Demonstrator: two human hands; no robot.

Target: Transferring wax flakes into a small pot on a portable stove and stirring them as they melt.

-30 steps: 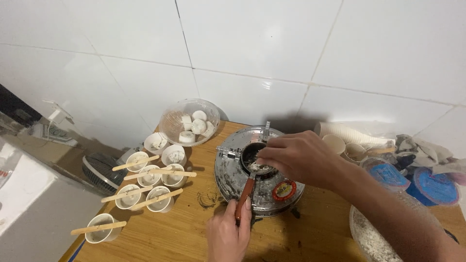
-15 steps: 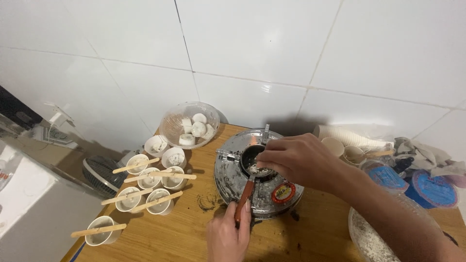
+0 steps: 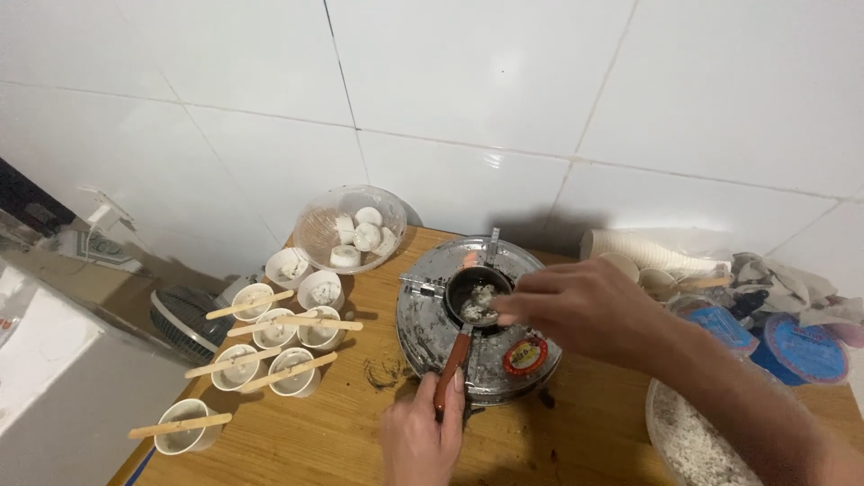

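Observation:
A small dark pot (image 3: 475,294) with white flakes inside sits on a round metal stove (image 3: 423,328) on the wooden table (image 3: 324,432). My left hand (image 3: 423,436) grips the pot's reddish handle (image 3: 450,362) at the table's front. My right hand (image 3: 576,310) hovers just right of the pot, fingers pinched together near its rim; whether they hold any flakes I cannot tell.
Several white paper cups (image 3: 270,337) with wooden sticks across them stand at the left. A clear bowl (image 3: 351,229) of white wax pieces sits behind them. Stacked cups (image 3: 630,256), blue lids (image 3: 805,346) and a container of white flakes (image 3: 693,445) crowd the right.
My right hand has drawn back to the right from over the pot, uncovering the white flakes inside. My left hand stays on the handle.

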